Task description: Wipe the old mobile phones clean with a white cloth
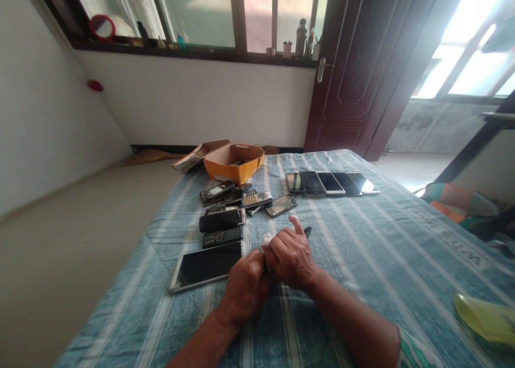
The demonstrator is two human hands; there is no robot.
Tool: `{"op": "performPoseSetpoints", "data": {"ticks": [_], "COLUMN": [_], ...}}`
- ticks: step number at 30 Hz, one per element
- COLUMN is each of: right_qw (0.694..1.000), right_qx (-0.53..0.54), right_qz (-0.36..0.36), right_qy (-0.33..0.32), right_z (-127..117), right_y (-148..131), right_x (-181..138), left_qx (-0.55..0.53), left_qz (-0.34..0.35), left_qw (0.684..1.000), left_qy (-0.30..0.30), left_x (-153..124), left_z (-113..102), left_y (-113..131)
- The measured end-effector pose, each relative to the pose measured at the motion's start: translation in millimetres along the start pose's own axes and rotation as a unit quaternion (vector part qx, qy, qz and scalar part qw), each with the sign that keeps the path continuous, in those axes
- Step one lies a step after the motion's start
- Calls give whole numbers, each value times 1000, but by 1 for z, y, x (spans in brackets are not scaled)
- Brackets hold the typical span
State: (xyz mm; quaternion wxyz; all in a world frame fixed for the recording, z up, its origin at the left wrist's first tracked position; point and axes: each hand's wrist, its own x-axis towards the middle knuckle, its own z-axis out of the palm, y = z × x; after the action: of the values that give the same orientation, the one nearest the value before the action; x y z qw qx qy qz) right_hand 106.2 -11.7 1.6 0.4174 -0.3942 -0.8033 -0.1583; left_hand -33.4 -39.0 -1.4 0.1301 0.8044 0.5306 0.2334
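Note:
My left hand [246, 283] is closed, its fingers curled against my right hand; what it grips is mostly hidden. A crumpled white cloth or tissue [266, 240] shows between the two hands, pinched by my right hand [292, 256], whose little finger sticks up. Past the right hand pokes the dark end of an object [308, 232], its kind hidden. Just left of my hands lies a large white-framed smartphone [209, 266], screen up. Beyond it are a black keypad phone [222, 237] and a dark phone with a silver end [221, 220].
Several old phones [257, 198] are heaped before an open orange box [233, 169]. One smartphone [281, 205] lies apart. A row of smartphones [330, 183] sits at the back right. Yellow translucent plastic [485, 319] lies on the striped cloth [386, 260] at right.

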Motion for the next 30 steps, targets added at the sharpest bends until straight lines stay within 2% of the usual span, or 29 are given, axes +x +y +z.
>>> {"op": "performPoseSetpoints", "data": {"ticks": [5, 9, 13, 17, 20, 25, 30], "right_qw": [998, 992, 994, 999, 998, 996, 985], "right_qx": [-27, -54, -38, 17, 42, 20, -12], "right_qz": [60, 103, 90, 48, 43, 88, 172], "right_qy": [15, 43, 49, 20, -2, -16, -4], "right_z": [3, 3, 1, 4, 8, 16, 27], "right_y": [34, 57, 46, 16, 7, 30, 57], "right_x": [-1, -1, 1, 2, 2, 0, -5], "left_qx": [30, 7, -57, -162, -192, -193, -218], "left_qz": [-34, -55, -85, -119, -129, -138, -214], "left_qw": [999, 998, 995, 979, 972, 971, 950], "left_qy": [-1, -2, -3, -31, -43, -42, -67], "left_x": [2, 4, 6, 9, 12, 16, 18], "left_z": [-2, -5, -8, -11, -12, -15, -18], "left_y": [4, 7, 9, 12, 13, 15, 18]}}
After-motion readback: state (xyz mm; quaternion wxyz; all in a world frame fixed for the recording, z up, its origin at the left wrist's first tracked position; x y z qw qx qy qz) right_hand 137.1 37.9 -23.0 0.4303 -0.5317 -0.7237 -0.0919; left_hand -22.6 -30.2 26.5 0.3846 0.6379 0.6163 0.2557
